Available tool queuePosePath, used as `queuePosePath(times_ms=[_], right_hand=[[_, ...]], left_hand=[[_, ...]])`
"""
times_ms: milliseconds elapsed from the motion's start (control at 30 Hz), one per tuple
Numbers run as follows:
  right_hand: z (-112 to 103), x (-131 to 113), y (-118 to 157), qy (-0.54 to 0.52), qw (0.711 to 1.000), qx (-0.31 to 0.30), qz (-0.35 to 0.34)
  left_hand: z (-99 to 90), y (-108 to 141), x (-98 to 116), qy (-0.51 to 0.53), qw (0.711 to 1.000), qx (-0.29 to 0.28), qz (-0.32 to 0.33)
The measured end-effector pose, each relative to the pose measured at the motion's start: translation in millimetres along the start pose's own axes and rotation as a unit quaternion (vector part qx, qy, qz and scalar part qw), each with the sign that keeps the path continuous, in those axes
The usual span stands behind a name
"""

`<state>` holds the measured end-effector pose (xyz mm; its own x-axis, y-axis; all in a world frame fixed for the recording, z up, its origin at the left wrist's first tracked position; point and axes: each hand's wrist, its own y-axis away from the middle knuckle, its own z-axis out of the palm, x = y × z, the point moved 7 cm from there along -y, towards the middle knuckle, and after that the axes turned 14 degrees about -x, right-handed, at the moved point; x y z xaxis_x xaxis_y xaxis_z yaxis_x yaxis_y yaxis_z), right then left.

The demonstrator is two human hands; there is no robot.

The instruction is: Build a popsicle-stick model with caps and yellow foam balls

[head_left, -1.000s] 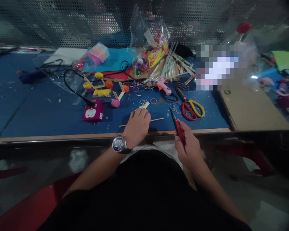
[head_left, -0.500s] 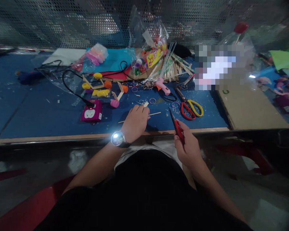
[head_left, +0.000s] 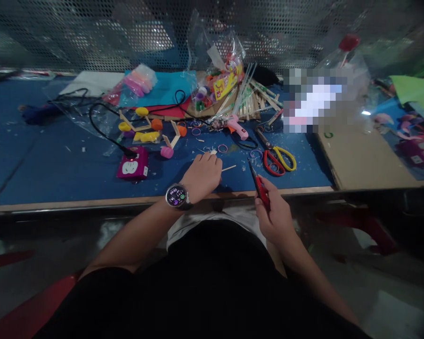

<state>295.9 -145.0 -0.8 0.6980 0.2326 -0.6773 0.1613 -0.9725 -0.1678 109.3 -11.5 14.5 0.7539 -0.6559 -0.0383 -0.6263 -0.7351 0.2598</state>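
Note:
My left hand [head_left: 203,176], a watch on its wrist, rests palm down near the front of the blue table [head_left: 74,174]. Its fingers are bent together over something hidden. A thin wooden stick [head_left: 229,168] juts out to the right from under it, and small pale pieces [head_left: 213,152] show at the fingertips. In my right hand [head_left: 276,212] is a red-handled craft knife [head_left: 261,188], its dark tip pointing up and left over the table edge. Small purple rings and scraps lie between the knife tip and the scissors [head_left: 275,157].
A pink glue gun [head_left: 237,127] lies behind the hands. Further left are a magenta power box [head_left: 133,164] with a black cable and stick-and-cap pieces [head_left: 171,139]. Wooden sticks [head_left: 249,103] and a bag of caps [head_left: 221,80] sit at the back; cardboard [head_left: 367,160] is on the right.
My left hand has shifted slightly right and turned, covering the stick's left part that showed before. The right hand with the knife has hardly moved.

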Motion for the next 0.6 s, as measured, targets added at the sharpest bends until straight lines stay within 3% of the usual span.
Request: queuePosePath(times_ms=[233, 333, 433, 600], right_hand=[[0.3, -2.0, -0.8, 0.003, 1.0, 0.001, -0.01], [0.0, -1.9, -1.1, -0.001, 1.0, -0.002, -0.005], [-0.3, -1.2, -0.7, -0.005, 1.0, -0.003, 0.001], [0.7, 0.6, 0.4, -0.009, 1.0, -0.003, 0.003]], left_hand=[[-4.8, 6.6, -5.4, 0.009, 1.0, 0.008, -0.01], [-7.6, 16.1, -15.5, 0.064, 0.997, -0.015, -0.031], [-13.1, 33.6, -37.4, 0.149, 0.983, 0.001, -0.11], [-28.9, 75.7, -91.5, 0.191, 0.93, 0.14, -0.282]])
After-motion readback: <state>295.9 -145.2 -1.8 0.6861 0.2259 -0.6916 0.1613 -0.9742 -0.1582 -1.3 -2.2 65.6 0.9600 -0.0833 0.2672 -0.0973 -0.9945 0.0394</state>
